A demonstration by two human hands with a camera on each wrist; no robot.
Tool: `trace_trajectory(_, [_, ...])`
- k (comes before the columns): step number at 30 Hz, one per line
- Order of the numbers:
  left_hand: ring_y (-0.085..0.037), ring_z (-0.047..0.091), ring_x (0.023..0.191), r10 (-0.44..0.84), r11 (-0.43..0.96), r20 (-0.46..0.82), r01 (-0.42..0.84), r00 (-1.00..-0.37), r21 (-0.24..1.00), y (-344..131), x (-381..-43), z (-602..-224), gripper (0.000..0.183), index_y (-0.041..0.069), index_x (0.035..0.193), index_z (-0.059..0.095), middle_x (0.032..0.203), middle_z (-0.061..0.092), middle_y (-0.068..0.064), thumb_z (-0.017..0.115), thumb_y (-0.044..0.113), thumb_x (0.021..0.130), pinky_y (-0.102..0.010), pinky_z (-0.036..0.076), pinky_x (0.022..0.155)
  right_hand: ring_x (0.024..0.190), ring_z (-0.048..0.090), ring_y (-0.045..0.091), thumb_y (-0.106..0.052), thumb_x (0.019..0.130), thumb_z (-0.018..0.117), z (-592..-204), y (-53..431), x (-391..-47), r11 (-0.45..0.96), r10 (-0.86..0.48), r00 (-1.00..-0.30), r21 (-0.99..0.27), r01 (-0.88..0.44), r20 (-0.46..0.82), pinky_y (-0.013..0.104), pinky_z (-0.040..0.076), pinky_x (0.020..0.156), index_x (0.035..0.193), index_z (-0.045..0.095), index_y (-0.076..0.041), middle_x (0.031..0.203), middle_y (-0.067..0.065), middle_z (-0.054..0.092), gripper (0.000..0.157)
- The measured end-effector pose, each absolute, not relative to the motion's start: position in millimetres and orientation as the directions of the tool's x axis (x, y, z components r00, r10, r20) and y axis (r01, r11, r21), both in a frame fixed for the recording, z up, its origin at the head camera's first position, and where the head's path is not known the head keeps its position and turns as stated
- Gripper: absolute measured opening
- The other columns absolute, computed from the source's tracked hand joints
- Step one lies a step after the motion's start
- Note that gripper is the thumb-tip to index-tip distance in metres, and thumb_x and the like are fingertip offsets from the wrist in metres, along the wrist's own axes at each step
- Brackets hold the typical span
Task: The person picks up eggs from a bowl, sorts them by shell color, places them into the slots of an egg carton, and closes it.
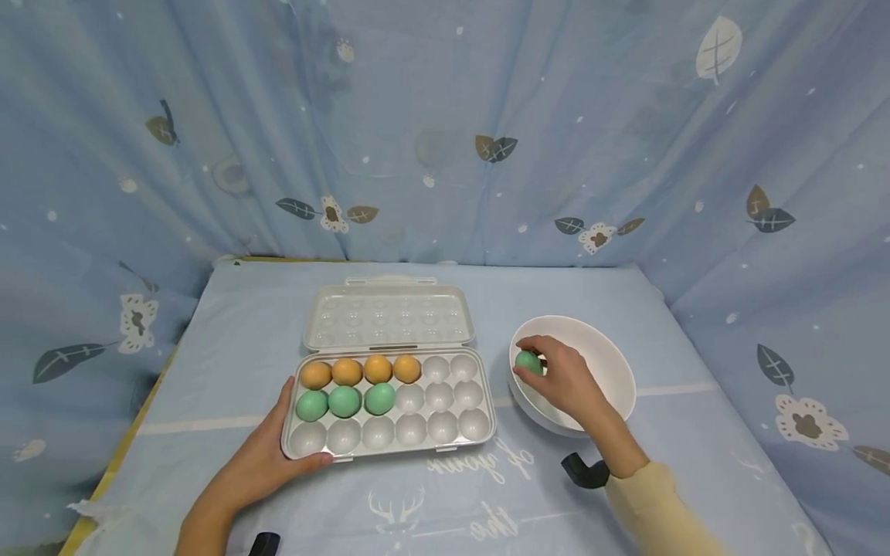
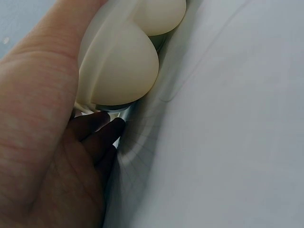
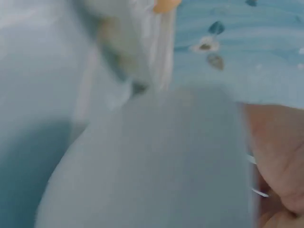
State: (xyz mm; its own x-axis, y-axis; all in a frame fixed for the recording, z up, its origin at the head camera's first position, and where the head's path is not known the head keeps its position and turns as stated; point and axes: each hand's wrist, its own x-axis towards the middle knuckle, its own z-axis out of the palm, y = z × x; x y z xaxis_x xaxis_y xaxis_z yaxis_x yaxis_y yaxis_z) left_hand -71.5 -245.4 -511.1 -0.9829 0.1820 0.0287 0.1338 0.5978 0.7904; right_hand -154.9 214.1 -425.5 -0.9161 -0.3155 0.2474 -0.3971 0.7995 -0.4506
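Note:
An egg box [image 1: 389, 448] of translucent plastic lies with its lid [image 1: 389, 316] folded back. Several orange balls [image 1: 346, 371] fill the left part of its back row, and three green balls [image 1: 344, 401] sit at the left of the middle row. My left hand [image 1: 267, 452] grips the box's front left corner, thumb along the front edge and fingers at the left side. In the left wrist view those fingers [image 2: 97, 135] lie beside the rounded cups. Over the left rim of a white bowl [image 1: 605, 363], my right hand [image 1: 565, 378] pinches a green ball [image 1: 528, 362].
A pale blue cloth [image 1: 445, 502] with printed lettering covers the table. Patterned blue curtains [image 1: 417, 154] hang behind and at both sides. Black wrist camera parts [image 1: 585, 472] show near both wrists. The bowl's outer wall [image 3: 152, 166] fills much of the right wrist view.

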Motion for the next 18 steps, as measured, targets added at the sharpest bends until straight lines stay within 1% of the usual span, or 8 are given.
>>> trace_trajectory(3, [-0.036,0.033,0.148,0.189,0.583,0.046,0.15,-0.981,0.799,-245,-72,-512,0.136,0.027,0.167,-0.005,0.169,0.024,-0.013,0.092,0.045,0.075,-0.002,0.019,0.102,0.1,0.068,0.024,-0.013,0.088,0.083,-419,200,-157,0.755,-0.28,-0.879,-0.476,-0.45,0.386,0.042,0.059,0.082,0.12,0.07,-0.005,0.116,0.009,0.071,0.036])
trace_trajectory(6, [-0.037,0.032,0.149,0.193,0.571,0.053,0.156,-0.98,0.806,-246,-71,-512,0.136,0.028,0.167,-0.006,0.17,0.023,-0.014,0.092,0.044,0.075,0.0,0.016,0.1,0.103,0.069,0.023,-0.013,0.087,0.084,-414,181,-158,0.697,-0.284,-0.846,-0.509,-0.505,0.451,0.04,0.06,0.084,0.118,0.071,-0.006,0.114,0.008,0.071,0.034])
trace_trajectory(8, [-0.037,0.031,0.149,0.195,0.566,0.057,0.159,-0.979,0.809,-245,-71,-512,0.136,0.027,0.167,-0.006,0.17,0.022,-0.014,0.093,0.043,0.075,0.0,0.016,0.1,0.106,0.069,0.023,-0.013,0.087,0.084,-416,167,-158,0.641,-0.31,-0.837,-0.551,-0.534,0.451,0.038,0.06,0.087,0.12,0.07,-0.006,0.115,0.009,0.07,0.036])
trace_trajectory(10, [-0.037,0.031,0.149,0.194,0.562,0.055,0.157,-0.979,0.812,-245,-71,-511,0.136,0.027,0.167,-0.006,0.17,0.022,-0.014,0.093,0.042,0.075,0.0,0.016,0.1,0.108,0.069,0.024,-0.011,0.087,0.084,-422,151,-156,0.56,-0.35,-0.835,-0.62,-0.549,0.424,0.034,0.06,0.088,0.123,0.068,-0.004,0.117,0.011,0.07,0.04])
trace_trajectory(14, [-0.036,0.031,0.15,0.188,0.575,0.041,0.144,-0.981,0.805,-244,-71,-509,0.136,0.026,0.167,-0.005,0.17,0.022,-0.013,0.092,0.044,0.075,-0.003,0.019,0.103,0.111,0.068,0.027,-0.012,0.087,0.083,-444,120,-151,0.424,-0.442,-0.826,-0.73,-0.536,0.35,0.029,0.058,0.09,0.132,0.064,-0.003,0.122,0.015,0.069,0.049])
trace_trajectory(18, [-0.036,0.03,0.151,0.178,0.594,0.019,0.123,-0.984,0.795,-244,-72,-508,0.136,0.025,0.167,-0.006,0.17,0.022,-0.013,0.092,0.047,0.075,-0.01,0.023,0.108,0.112,0.067,0.026,-0.012,0.086,0.085,-460,93,-148,0.377,-0.495,-0.8,-0.746,-0.548,0.338,0.028,0.057,0.091,0.135,0.062,-0.005,0.123,0.012,0.069,0.054])
